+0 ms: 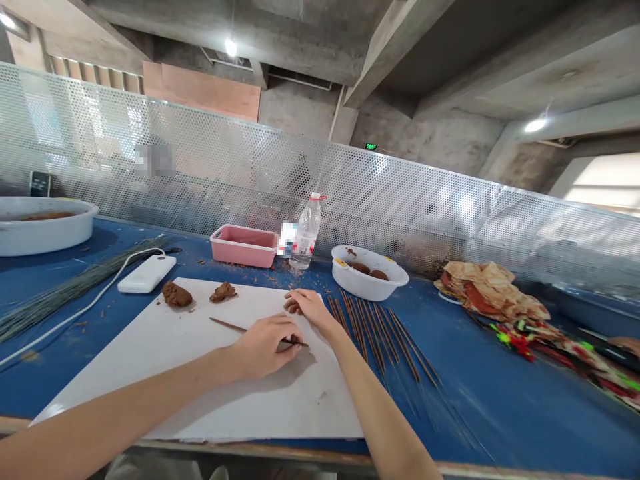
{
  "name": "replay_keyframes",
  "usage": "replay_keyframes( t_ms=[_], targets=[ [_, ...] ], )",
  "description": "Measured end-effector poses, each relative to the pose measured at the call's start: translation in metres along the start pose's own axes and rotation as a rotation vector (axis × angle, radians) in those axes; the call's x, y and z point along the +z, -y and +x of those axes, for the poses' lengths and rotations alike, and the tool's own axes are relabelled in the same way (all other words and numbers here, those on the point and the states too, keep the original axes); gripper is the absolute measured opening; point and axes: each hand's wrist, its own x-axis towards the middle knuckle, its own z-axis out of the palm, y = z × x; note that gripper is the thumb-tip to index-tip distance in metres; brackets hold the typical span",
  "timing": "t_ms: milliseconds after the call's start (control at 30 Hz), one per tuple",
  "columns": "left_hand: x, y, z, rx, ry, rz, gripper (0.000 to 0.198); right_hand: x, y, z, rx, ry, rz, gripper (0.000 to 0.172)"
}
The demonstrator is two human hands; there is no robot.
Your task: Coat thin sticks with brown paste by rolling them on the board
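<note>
My left hand (273,343) is over the white board (240,407), its thumb and fingers closed on a thin brown stick (227,325). One end of the stick points to the far left; the other shows just past the fingertips. My right hand (306,307) lies at the board's right edge, fingers stretched out and slightly bent, holding nothing that I can see. Two lumps of brown, clay-like paste, a bigger one (177,295) and a smaller one (223,292), sit on the board's far left. Right of the board, several brown-coated sticks (380,327) lie side by side, their thin bare ends toward me.
Behind the board stand a pink box (243,247), a water bottle (306,233) and a white basin (370,283) holding brown lumps. On the left are a white power bank (147,274), thin grey-green rods (75,283) and another basin (47,230). Crumpled paper (493,287) lies right.
</note>
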Motion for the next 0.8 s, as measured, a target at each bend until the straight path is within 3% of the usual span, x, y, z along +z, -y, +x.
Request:
replay_keyframes(
  t_ms=[300, 800],
  targets=[
    [-0.0013, -0.0002, 0.0014, 0.068, 0.048, -0.010, 0.014, 0.0001, -0.0033, 0.0024, -0.008, -0.008, 0.001, 0.041],
    [0.0019, 0.0023, 0.0017, 0.015, 0.108, 0.014, 0.010, 0.0001, 0.0004, -0.0011, -0.011, 0.007, -0.104, 0.039]
  ],
)
